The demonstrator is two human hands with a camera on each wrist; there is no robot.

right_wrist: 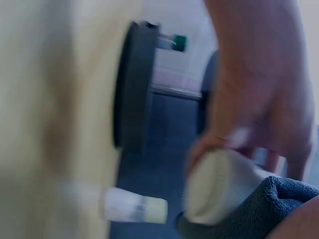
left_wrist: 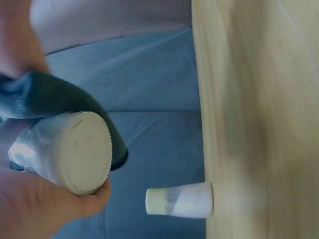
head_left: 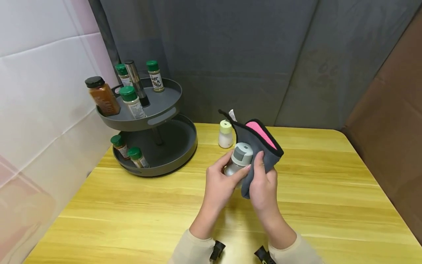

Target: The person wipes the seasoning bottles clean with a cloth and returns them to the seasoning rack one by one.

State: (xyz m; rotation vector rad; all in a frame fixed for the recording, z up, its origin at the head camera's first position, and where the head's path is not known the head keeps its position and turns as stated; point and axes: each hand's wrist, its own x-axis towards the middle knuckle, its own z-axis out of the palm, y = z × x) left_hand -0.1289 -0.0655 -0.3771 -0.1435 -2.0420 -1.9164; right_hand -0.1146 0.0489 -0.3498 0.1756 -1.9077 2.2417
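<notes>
My left hand [head_left: 220, 181] grips a clear shaker jar [left_wrist: 82, 152] with a grey cap, its round base showing in the left wrist view. In my right hand [head_left: 265, 187] is a folded grey cleaning cloth [head_left: 254, 141] with black edging and a pink patch, held against the jar's right side. The cloth wraps along the jar's wall in the right wrist view, and part of the jar is hidden behind fingers and cloth. Just behind my hands a second shaker jar [head_left: 225, 135] with a pale yellow-green cap and white contents stands upright on the table.
A two-tier dark grey turntable rack [head_left: 155, 170] stands at the back left. Its upper tier bears green-capped spice jars [head_left: 155, 75], a brown spice jar [head_left: 103, 97] and a steel grinder [head_left: 136, 82]. Two green-capped jars [head_left: 138, 157] are below. A grey curtain hangs behind the wooden table [head_left: 329, 190].
</notes>
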